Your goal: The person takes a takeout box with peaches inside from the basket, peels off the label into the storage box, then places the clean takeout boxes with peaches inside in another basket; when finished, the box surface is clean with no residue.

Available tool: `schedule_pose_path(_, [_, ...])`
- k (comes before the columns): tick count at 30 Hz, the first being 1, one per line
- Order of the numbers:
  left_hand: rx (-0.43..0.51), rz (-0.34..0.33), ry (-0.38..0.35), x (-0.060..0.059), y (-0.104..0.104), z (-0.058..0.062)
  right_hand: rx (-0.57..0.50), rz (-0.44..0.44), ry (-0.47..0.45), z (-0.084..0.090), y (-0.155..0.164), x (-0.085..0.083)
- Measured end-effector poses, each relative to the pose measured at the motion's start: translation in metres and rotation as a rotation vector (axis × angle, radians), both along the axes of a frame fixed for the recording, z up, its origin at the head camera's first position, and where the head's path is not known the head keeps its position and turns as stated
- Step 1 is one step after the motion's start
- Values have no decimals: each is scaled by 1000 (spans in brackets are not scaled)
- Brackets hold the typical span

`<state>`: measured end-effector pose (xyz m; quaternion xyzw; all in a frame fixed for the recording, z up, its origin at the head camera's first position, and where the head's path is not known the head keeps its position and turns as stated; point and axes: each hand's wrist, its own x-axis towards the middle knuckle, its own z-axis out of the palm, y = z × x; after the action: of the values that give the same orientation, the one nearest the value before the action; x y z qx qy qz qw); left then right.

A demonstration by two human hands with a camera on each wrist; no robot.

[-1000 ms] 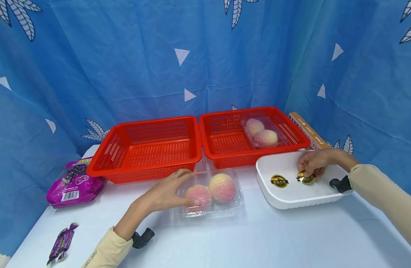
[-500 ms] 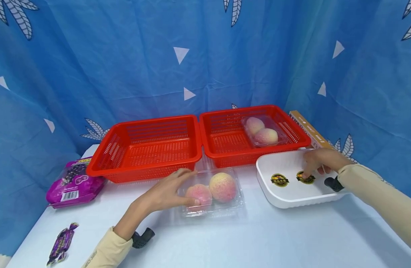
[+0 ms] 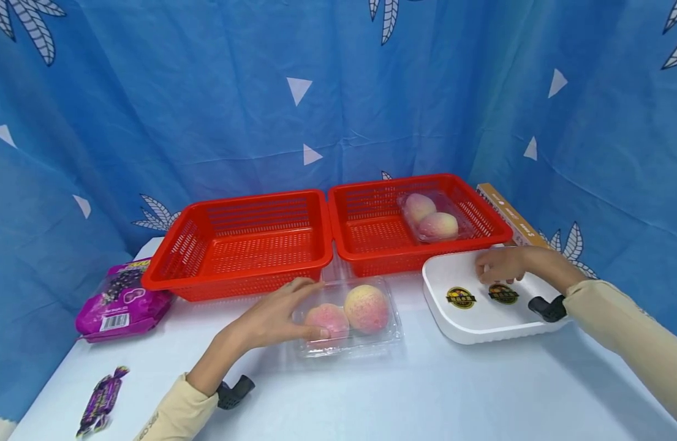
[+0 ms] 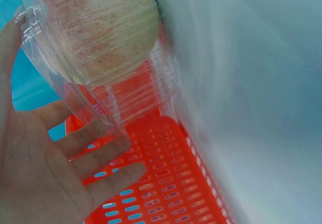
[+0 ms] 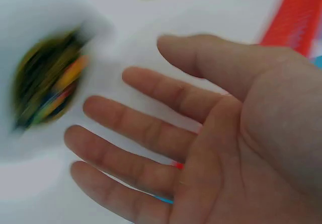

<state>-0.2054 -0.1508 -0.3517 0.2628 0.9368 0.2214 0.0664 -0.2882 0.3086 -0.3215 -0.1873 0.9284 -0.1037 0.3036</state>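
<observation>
clamshell (image 3: pixel 346 318) before baskets (image 3: pixel 244 242) | tray (image 3: pixel 484 324) right of it | bag (image 3: pixel 120 300) far left

right hand (image 3: pixel 503 266) | you've lifted it off the round sticker (image 3: pixel 503 294) in the white tray (image 3: pixel 481 327) | fingers now loose, just above the sticker

Two red baskets (image 3: pixel 241 245), two peach packs (image 3: pixel 346 315), two stickers (image 3: pixel 461 297).

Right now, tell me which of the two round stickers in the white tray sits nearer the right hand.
The right-side sticker, just below the right hand; the other sticker lies further left in the white tray.
</observation>
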Motion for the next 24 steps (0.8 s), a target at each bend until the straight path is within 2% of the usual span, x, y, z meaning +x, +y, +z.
schedule_pose_path(5, [-6,1,6,0,0,0,-203,136,273,17,-46,19])
schedule_pose_path(9, [-4,5,0,0,1,-1,-328,229,366,19,-90,27])
schedule_pose_path(12, [3,1,-5,1,1,-1,-387,260,368,16,-121,29])
schedule_pose_path(16, [10,-8,-6,1,1,0,-441,290,315,9,-151,30])
schedule_pose_path(20, [13,-9,-11,0,0,0,-433,330,290,-1,-173,28])
schedule_pose_path(24, [22,-6,-27,0,-1,-1,-409,310,267,-15,-184,26])
